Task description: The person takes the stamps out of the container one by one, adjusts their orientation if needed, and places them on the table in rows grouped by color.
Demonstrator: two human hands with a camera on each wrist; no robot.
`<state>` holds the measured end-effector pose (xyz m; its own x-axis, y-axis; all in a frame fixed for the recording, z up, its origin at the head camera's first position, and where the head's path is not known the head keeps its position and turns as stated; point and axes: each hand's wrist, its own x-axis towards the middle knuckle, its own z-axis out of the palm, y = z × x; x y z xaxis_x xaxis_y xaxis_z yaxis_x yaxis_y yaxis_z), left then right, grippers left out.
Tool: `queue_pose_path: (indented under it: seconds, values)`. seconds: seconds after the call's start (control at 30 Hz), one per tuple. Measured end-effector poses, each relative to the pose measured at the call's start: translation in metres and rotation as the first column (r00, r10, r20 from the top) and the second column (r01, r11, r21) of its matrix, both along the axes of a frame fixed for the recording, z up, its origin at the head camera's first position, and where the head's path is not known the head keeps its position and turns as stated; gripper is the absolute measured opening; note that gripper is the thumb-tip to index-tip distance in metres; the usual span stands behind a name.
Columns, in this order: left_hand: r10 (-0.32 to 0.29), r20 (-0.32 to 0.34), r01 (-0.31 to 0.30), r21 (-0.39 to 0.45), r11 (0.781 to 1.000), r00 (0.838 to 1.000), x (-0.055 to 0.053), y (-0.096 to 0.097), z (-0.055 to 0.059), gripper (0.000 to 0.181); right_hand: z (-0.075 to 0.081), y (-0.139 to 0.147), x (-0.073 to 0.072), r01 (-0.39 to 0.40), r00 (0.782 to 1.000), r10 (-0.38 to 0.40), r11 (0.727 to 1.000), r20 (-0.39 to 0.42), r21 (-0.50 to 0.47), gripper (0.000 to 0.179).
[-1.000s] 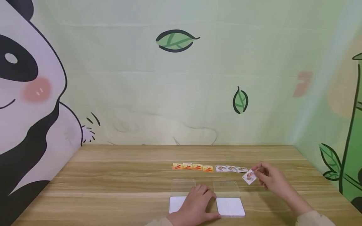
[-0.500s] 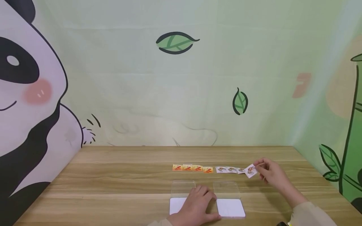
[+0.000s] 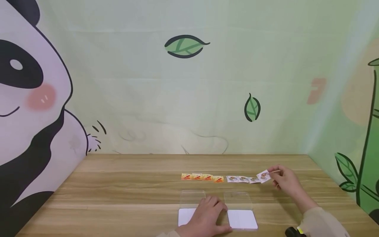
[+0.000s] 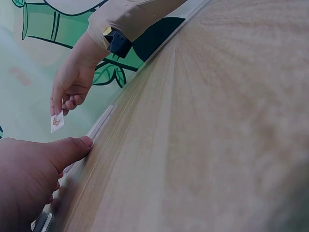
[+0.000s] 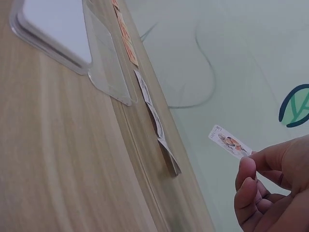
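Observation:
My right hand point(image 3: 285, 180) pinches a small white stamp point(image 5: 231, 142) by its edge, between thumb and fingertips. The printed figure faces up, and the right wrist view shows the stamp raised above the table. It is at the right end of a row of similar white stamps point(image 3: 243, 179). My left hand point(image 3: 205, 217) rests over the left clear plastic box point(image 3: 186, 215), its thumb and fingers spread toward the right box point(image 3: 242, 219). Both boxes lie with their transparent lids folded back and white contents showing. Part of the left box is hidden under the hand.
A row of orange-yellow stamps point(image 3: 202, 177) lies left of the white ones on the wooden table point(image 3: 118, 191). A cloth backdrop point(image 3: 189, 98) with a panda and leaves stands behind the table. A black wrist device point(image 3: 293, 231) sits on the right sleeve.
My right hand has moved the stamp away from me, up to the end of the white row, turning it closer in line. The left hand stays in place.

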<state>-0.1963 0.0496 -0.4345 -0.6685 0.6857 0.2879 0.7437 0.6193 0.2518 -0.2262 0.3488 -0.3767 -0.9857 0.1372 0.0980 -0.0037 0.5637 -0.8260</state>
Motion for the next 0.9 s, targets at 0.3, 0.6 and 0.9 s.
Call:
queue_pose_path:
  seconds: [0.3, 0.6, 0.9]
  values:
    - [-0.007, 0.006, 0.007, -0.001, 1.0, 1.0, -0.001, 0.0, -0.001, 0.046, -0.007, 0.008, -0.006, 0.05, 0.999, -0.05, 0.999, 0.015, -0.015, 0.028]
    - [-0.018, -0.02, 0.018, 0.009, 1.0, 1.0, 0.0, -0.002, 0.0, 0.045, -0.013, 0.015, -0.01, 0.098, 0.994, -0.098, 0.995, 0.04, -0.008, 0.029]
    - [-0.016, -0.025, 0.016, 0.007, 1.0, 1.0, -0.001, -0.002, -0.002, 0.045, -0.017, 0.017, -0.012, 0.134, 0.987, -0.134, 0.991, 0.086, 0.007, 0.03]
